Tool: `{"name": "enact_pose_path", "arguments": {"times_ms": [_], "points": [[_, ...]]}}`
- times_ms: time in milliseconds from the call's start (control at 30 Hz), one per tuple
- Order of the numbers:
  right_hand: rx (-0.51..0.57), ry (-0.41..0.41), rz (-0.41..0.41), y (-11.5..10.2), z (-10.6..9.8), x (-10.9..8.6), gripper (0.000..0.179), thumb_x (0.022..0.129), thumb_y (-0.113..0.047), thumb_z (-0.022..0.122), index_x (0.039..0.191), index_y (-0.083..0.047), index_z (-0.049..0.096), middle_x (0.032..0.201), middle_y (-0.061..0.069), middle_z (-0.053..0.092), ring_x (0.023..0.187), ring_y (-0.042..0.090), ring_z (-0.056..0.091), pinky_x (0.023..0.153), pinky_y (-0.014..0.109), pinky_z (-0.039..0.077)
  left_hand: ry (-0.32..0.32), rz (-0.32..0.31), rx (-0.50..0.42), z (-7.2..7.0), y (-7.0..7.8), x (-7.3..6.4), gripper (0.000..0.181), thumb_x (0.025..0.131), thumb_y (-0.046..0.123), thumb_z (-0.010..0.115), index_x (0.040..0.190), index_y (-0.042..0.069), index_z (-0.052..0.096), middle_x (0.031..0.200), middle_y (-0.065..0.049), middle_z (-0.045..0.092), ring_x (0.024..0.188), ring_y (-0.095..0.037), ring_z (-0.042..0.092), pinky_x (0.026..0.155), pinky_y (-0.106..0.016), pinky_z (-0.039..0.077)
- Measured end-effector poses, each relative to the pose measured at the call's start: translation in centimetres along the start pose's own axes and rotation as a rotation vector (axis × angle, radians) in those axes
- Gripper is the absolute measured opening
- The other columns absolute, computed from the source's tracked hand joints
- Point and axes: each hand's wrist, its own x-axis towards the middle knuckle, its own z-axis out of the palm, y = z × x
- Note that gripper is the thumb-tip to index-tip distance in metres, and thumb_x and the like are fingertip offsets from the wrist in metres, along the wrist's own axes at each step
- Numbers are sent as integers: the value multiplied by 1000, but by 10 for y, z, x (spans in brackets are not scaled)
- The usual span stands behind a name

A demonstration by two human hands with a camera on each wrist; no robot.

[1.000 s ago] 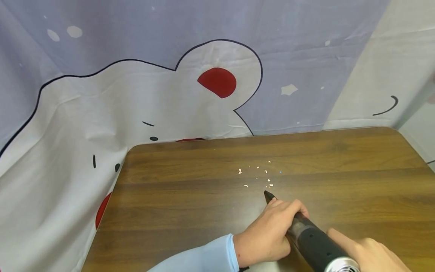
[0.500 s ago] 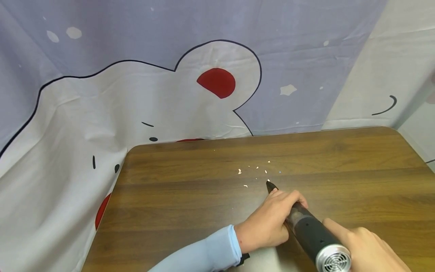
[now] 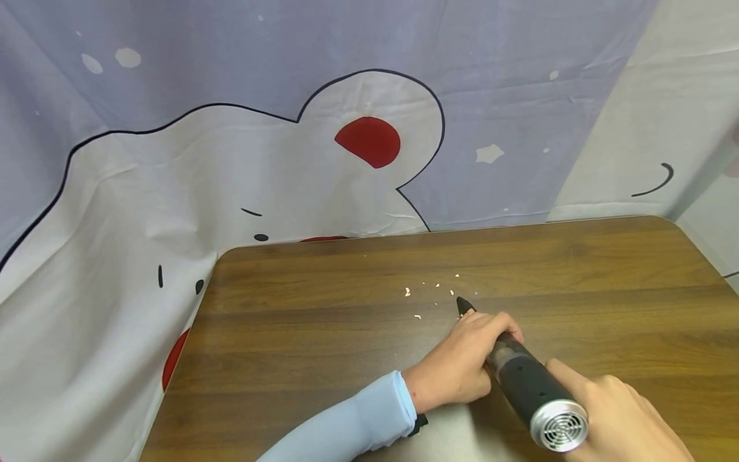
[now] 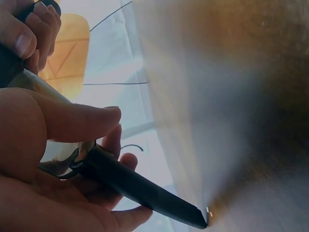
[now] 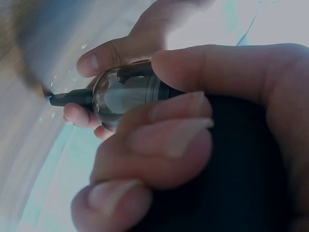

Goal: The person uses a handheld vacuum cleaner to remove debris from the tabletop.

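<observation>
A black handheld vacuum with a silver vented end points away across the table. Its narrow black nozzle reaches down among small pale scraps. My left hand grips the front part, thumb and fingers around it, as the left wrist view shows beside the nozzle. My right hand holds the body farther back, its fingers curled round it in the right wrist view. Between both hands lies the clear dust cup. The nozzle tip is close at the tabletop, with scraps beside it.
The brown wood-grain table has rounded far corners. Behind it and along its left side hangs a printed curtain. A tiny blue speck lies just right of the scraps. Under the left sleeve a black strap end shows.
The vacuum and both hands have moved forward, the nozzle tip also slightly right. Several scraps that lay before the nozzle are out of sight; those farther left lie as before.
</observation>
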Motion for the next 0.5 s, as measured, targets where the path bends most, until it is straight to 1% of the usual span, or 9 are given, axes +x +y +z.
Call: {"name": "enact_pose_path", "arguments": {"times_ms": [100,233,367,500], "points": [[-26,24,24,0,1,1,56,49,-26,86,91,-26,49,56,-23,36,47,-4,34,42,23,30,8,26,5,2,-2,4,76,47,-4,72,114,24,50,112,15,57,111,-2,47,108,-30,30],[-44,7,86,0,1,1,54,51,-23,84,92,-26,50,56,-21,38,47,-2,35,42,25,32,16,75,1,4,-5,12,73,48,-2,73,113,22,51,111,13,58,106,-2,48,99,-18,32],[-51,-2,132,-2,-1,2,49,54,-21,83,91,-26,50,55,-19,39,47,0,36,42,27,33,8,97,-14,5,-8,17,69,52,-1,73,113,21,51,110,13,58,107,-1,48,100,-16,31],[-61,29,141,-4,0,4,45,57,-20,82,88,-27,49,54,-19,38,46,1,36,42,28,32,7,103,-31,6,-10,21,67,54,-2,73,113,21,51,111,13,58,107,-1,48,100,-17,31]]}}
